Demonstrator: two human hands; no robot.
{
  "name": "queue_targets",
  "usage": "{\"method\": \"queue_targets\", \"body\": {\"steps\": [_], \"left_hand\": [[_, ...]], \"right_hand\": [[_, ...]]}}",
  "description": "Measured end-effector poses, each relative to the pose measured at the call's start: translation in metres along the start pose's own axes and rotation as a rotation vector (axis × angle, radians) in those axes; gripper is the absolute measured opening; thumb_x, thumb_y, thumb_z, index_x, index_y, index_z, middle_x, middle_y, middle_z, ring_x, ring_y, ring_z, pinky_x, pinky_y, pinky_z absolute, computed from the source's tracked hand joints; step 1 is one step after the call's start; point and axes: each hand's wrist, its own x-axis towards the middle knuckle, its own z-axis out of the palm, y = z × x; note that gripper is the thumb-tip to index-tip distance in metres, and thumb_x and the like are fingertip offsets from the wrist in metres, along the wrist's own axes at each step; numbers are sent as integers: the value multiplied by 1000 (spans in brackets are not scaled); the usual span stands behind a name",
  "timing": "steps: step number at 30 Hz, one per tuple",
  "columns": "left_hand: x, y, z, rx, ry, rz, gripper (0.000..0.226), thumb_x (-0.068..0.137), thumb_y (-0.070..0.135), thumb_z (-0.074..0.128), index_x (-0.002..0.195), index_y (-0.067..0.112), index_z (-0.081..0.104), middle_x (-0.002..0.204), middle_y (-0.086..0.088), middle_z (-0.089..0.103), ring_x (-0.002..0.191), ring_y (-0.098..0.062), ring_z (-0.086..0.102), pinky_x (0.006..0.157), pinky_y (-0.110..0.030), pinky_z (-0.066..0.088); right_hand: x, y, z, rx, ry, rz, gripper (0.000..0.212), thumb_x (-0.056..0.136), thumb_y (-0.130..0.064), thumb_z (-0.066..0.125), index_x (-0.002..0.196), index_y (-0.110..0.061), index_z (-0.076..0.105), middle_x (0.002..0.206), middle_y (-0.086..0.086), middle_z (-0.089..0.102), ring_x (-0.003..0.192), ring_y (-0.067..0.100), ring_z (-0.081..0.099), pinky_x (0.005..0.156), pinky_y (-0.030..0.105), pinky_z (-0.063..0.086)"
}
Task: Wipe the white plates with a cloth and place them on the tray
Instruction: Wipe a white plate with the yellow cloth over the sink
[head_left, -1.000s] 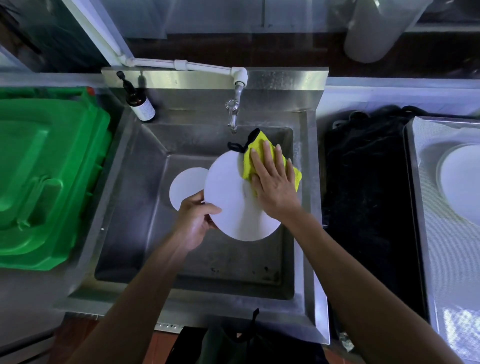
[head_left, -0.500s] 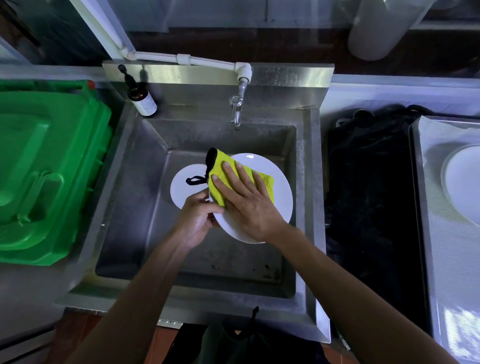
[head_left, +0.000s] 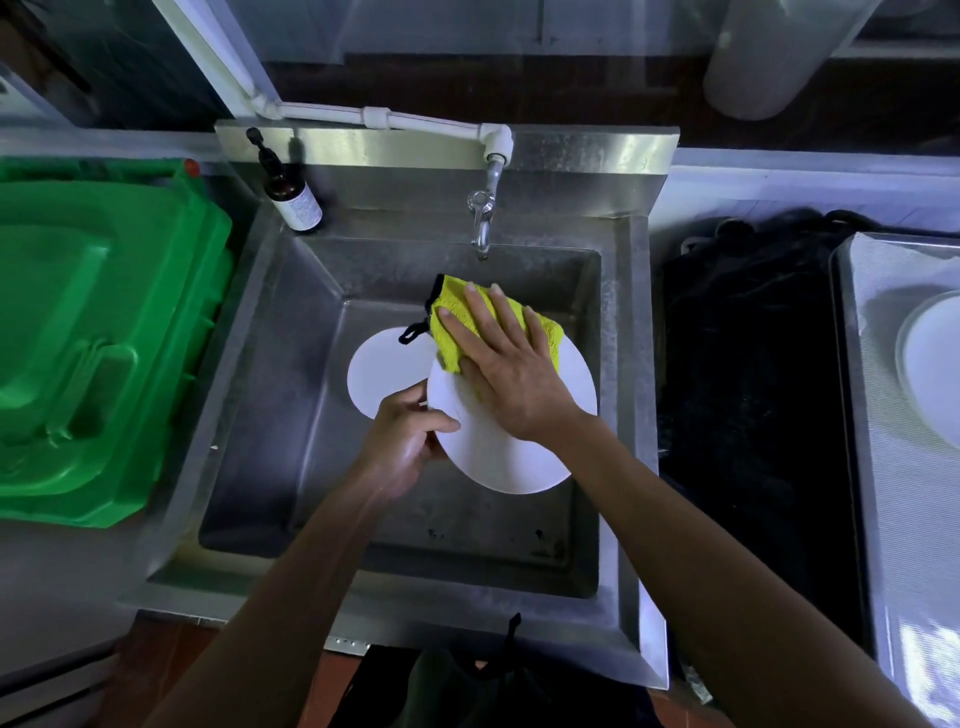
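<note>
green bin (head_left: 93, 338): far left, beside the sink, lid down.
brown bottle (head_left: 291, 192): on the sink's back left corner.
sink (head_left: 270, 415): big and metal, tap (head_left: 482, 218) at the back.
small plate (head_left: 379, 371): lies flat in the sink.
left hand (head_left: 402, 441): fingers curled on the big plate's left edge, holding it up.
big plate (head_left: 514, 457): white, over the sink, tilted.
yellow cloth (head_left: 457, 322): on the plate's top part.
right hand (head_left: 506, 364): fingers straight and spread, pressing the cloth.
tray (head_left: 893, 493): far right, with a white plate (head_left: 935, 374) on it.
</note>
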Motion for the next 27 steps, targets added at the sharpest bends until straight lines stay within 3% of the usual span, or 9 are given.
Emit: {"method": "queue_targets", "body": {"steps": [10, 15, 18, 21, 25, 27], "left_hand": [[-1, -4, 3, -131, 173, 79, 50, 62, 3, 62, 107, 17, 77, 117, -14, 74, 109, -41, 67, 74, -48, 58], [1, 0, 10, -233, 271, 110, 51, 59, -2, 63, 108, 5, 73, 113, -17, 72, 101, -38, 69, 66, -39, 57], [1, 6, 14, -267, 282, 108, 45, 60, -2, 61, 101, 10, 73, 103, -10, 72, 89, -31, 70, 58, -36, 57], [2, 10, 16, -277, 289, 109, 41, 67, -7, 60, 102, 11, 72, 104, -10, 71, 89, -31, 69, 59, -36, 57], [5, 10, 17, -325, 306, 88, 53, 79, -20, 49, 127, -2, 63, 126, -24, 66, 105, -38, 65, 73, -40, 57], [6, 9, 18, -346, 315, 90, 55, 79, -21, 47, 129, -4, 62, 124, -27, 65, 103, -40, 64, 77, -41, 55]], "right_hand": [[-2, 32, 4, 39, -16, 293, 58, 108, -40, 24, 160, -34, 0, 169, -3, -12, 155, 26, -14, 123, 57, 2], [-22, 25, 18, 117, -62, 365, 59, 109, -40, 23, 160, -34, -4, 167, -2, -19, 152, 24, -24, 123, 56, -7], [-37, 11, 27, 167, -78, 364, 59, 109, -39, 23, 160, -35, -5, 167, -2, -19, 151, 22, -26, 122, 56, -9], [-46, -6, 34, 205, -67, 388, 59, 109, -38, 24, 160, -36, -4, 168, -2, -16, 152, 21, -24, 122, 55, -9], [-51, -25, 37, 244, -77, 393, 57, 110, -37, 23, 160, -35, -4, 167, -3, -19, 151, 21, -26, 122, 56, -11], [-52, -37, 37, 274, -68, 375, 57, 110, -37, 24, 160, -34, -2, 167, -2, -19, 151, 21, -27, 121, 57, -10]]}}
